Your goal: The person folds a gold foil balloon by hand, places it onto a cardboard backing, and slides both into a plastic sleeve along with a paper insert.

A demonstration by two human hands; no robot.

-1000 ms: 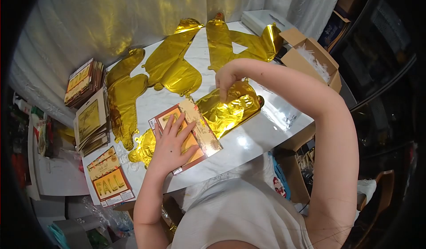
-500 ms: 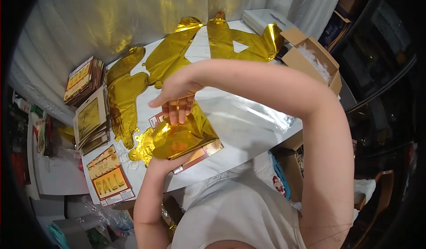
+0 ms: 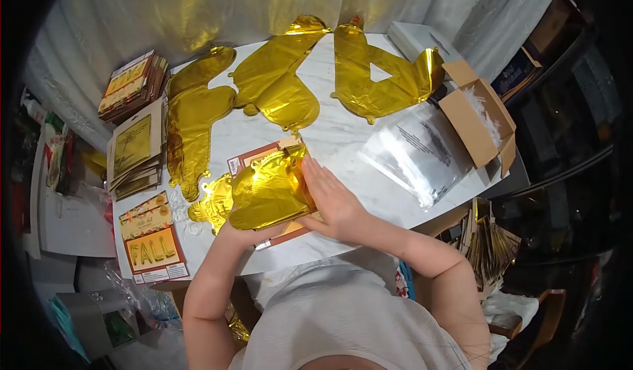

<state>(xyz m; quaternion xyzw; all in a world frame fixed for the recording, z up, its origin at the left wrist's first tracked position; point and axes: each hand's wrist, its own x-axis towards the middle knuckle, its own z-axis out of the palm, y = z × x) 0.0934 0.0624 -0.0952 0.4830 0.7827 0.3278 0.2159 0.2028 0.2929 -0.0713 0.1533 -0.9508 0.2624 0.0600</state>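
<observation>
A folded gold foil balloon [image 3: 273, 195] lies over a printed card [image 3: 290, 235] at the near middle of the table. My left hand [image 3: 249, 235] holds the balloon from below; its fingers are hidden under the foil. Against the foil's right edge, my right hand [image 3: 333, 202] rests with fingers straight and close together, the thumb low near the card. A crumpled piece of gold foil [image 3: 216, 202] sits just left of the balloon. Beyond my hands, gold letter balloons lie flat: an F shape [image 3: 191, 126], an L-like shape [image 3: 280, 83] and an A shape [image 3: 379, 73].
At left are a stack of printed packs [image 3: 128, 86], a pile of cards [image 3: 137, 152] and a FALL card [image 3: 153, 241]. Clear plastic sleeves [image 3: 422, 149] and an open cardboard box [image 3: 475, 119] occupy the right side of the marble-patterned table [image 3: 343, 142].
My right hand came down from above the foil balloon to its right edge, and its fingers straightened. The balloon now looks flatter. My left hand stays beneath it.
</observation>
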